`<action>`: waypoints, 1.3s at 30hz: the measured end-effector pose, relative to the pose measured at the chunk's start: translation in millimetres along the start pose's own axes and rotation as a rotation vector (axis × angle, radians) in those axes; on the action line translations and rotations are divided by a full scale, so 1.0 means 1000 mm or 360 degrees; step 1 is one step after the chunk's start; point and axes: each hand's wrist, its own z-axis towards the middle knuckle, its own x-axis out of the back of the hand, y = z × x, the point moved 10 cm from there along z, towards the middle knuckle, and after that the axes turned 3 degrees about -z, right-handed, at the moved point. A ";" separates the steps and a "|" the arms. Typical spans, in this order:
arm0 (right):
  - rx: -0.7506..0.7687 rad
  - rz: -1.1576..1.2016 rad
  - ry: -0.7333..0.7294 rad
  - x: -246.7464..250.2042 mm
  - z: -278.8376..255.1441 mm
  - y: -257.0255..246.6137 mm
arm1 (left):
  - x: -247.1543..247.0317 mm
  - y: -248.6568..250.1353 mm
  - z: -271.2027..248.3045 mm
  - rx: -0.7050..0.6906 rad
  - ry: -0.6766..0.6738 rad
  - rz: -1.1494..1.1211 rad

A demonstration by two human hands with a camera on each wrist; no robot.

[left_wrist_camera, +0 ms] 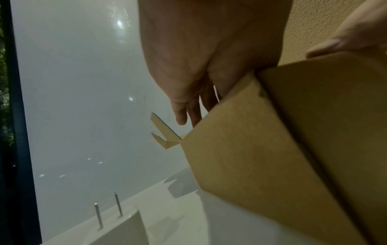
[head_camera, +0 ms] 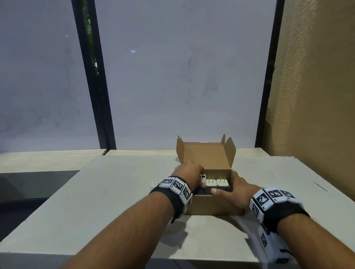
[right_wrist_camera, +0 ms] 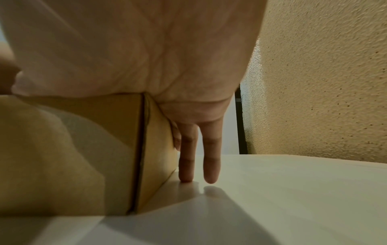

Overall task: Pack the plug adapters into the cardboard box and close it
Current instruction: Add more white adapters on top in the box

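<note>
Loose plug adapter [head_camera: 154, 183]: on worktop [head_camera: 114, 205], 9 o'clock of the cardboard box [head_camera: 209, 205], prongs upright.
Your left hand [head_camera: 189, 172]: nearer it; fingers [left_wrist_camera: 181, 114] hang down the box's left wall, and I cannot tell if they pinch anything.
Your right hand [head_camera: 236, 188]: fingers [right_wrist_camera: 186, 165] straight, bracing the right wall.

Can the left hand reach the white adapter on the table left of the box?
Probably yes: the adapter stands close beside the left hand, outside the cardboard box, with nothing between them.
</note>
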 end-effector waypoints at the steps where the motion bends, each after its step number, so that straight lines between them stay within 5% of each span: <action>1: 0.0003 -0.0003 0.0000 0.000 -0.001 -0.001 | -0.001 -0.001 0.000 0.0000 -0.0006 0.0015; 22: 0.0003 0.0025 0.0000 0.003 -0.004 -0.001 | 0.003 -0.002 -0.009 -0.0133 -0.0036 0.0154; 30: 0.0014 0.0046 -0.0024 0.005 -0.007 -0.005 | 0.064 -0.068 -0.028 0.0023 0.0407 -0.0148; 34: 0.0015 0.0039 -0.0019 0.004 -0.008 -0.005 | 0.038 -0.122 -0.036 0.0304 0.0059 0.0125; 39: 0.0023 0.0005 0.0002 0.005 -0.005 -0.004 | -0.002 -0.141 -0.042 0.0358 -0.0279 0.0194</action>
